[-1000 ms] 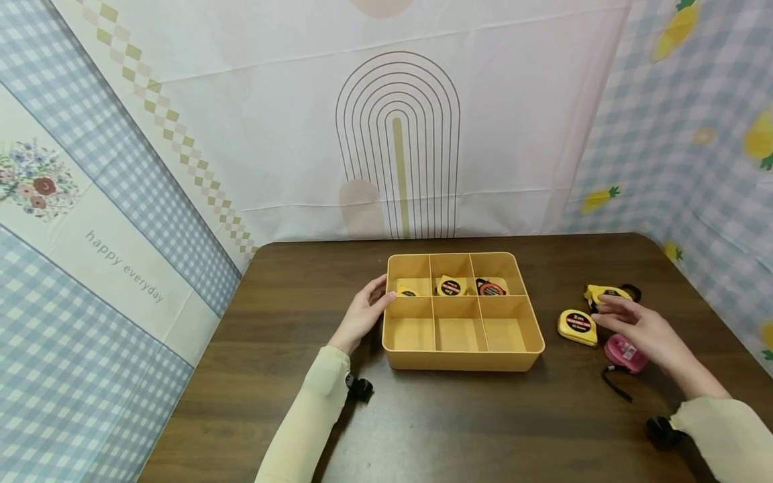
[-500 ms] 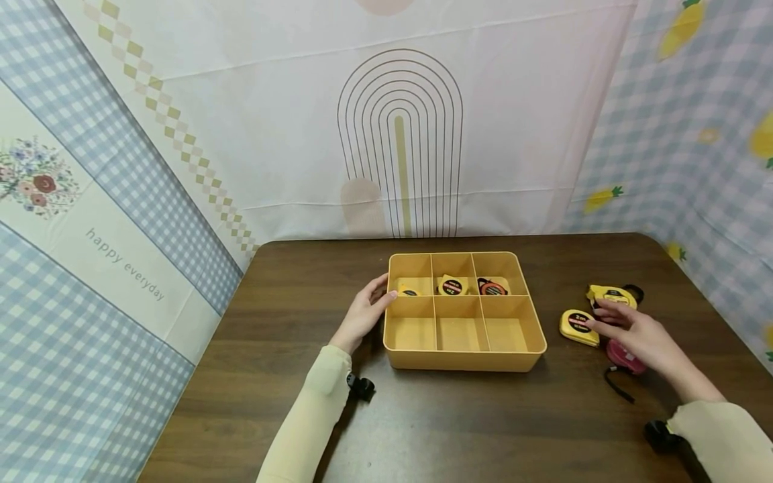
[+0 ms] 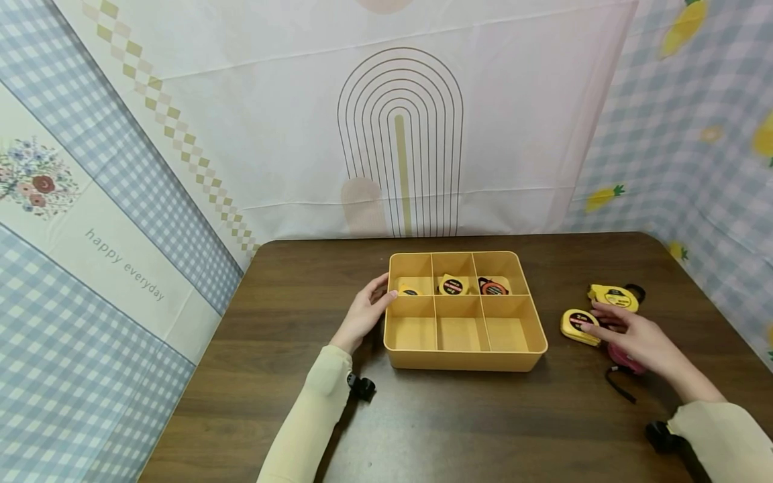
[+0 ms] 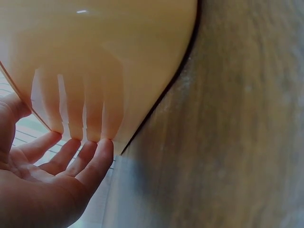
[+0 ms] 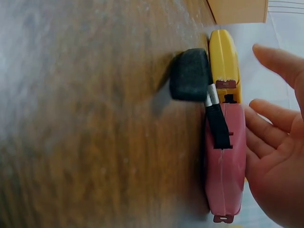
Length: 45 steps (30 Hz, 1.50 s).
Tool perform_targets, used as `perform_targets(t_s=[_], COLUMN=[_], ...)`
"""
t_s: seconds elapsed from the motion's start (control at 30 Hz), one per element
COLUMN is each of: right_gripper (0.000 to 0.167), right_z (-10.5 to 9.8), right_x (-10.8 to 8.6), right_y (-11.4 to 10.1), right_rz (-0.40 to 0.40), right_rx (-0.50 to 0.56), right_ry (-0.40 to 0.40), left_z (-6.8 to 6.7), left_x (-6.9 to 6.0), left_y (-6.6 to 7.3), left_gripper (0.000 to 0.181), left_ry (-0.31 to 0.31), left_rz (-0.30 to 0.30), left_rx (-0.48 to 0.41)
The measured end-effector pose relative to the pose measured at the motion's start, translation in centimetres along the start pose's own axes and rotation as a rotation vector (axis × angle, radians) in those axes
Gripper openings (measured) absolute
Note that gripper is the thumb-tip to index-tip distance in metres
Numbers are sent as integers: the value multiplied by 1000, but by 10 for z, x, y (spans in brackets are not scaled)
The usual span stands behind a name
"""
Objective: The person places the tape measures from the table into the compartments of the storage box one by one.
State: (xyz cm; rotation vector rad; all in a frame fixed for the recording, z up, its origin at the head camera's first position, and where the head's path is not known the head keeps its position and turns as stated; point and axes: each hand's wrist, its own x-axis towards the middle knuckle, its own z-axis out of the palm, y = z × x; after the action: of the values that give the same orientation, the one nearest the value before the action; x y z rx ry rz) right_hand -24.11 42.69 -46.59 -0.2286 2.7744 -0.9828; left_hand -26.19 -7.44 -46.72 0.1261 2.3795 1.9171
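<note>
A yellow organizer box (image 3: 465,361) with six-cell-style dividers stands mid-table. My left hand (image 3: 361,312) holds its left wall, thumb at the rim and fingertips (image 4: 105,148) against the outside. Over at the right, my right hand (image 3: 646,339) hovers with fingers extended above a cluster of tape measures. Its thumb lies over the 2 m yellow tape measure (image 3: 572,325) in the head view; the right wrist view shows a gap there. Partly under the hand is a pink tape measure (image 5: 225,166) with a black strap (image 3: 619,384). Behind them lies another yellow tape measure (image 3: 614,297).
The box's back row holds a yellow tape measure (image 3: 409,292) at left, one (image 3: 451,286) in the middle and an orange-and-black one (image 3: 494,288) at right. The front compartments show bare bottoms. Patterned cloth (image 3: 290,147) hangs behind the wooden table (image 3: 459,429).
My right hand has shifted slightly left and lower, its thumb now over the front yellow tape measure. My left hand stays on the box, and the tape measures have not visibly moved.
</note>
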Motion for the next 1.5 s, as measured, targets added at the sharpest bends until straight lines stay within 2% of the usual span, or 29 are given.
perform_targets(t_s=[0.2, 0.6, 0.87, 1.17, 1.3, 1.5], right_gripper=[84, 93, 87, 87, 88, 87], right_z=[1, 6, 9, 11, 11, 11], right_x=[2, 7, 10, 11, 12, 13], right_y=[-2, -2, -1, -1, -1, -1], right_rz=[-9, -57, -152, -156, -155, -147], right_rx=[-31, -90, -128, -137, -137, -145], right_ry=[-22, -18, 2, -4, -9, -12], left_z=[0, 0, 0, 0, 0, -1], left_x=[1, 1, 2, 3, 1, -12], left_y=[-1, -1, -1, -1, 6, 29], left_gripper=[59, 60, 62, 62, 61, 61], left_ry=[2, -2, 0, -8, -26, -42], left_rz=[7, 9, 15, -12, -24, -25], left_rx=[-10, -3, -7, -21, -23, -20])
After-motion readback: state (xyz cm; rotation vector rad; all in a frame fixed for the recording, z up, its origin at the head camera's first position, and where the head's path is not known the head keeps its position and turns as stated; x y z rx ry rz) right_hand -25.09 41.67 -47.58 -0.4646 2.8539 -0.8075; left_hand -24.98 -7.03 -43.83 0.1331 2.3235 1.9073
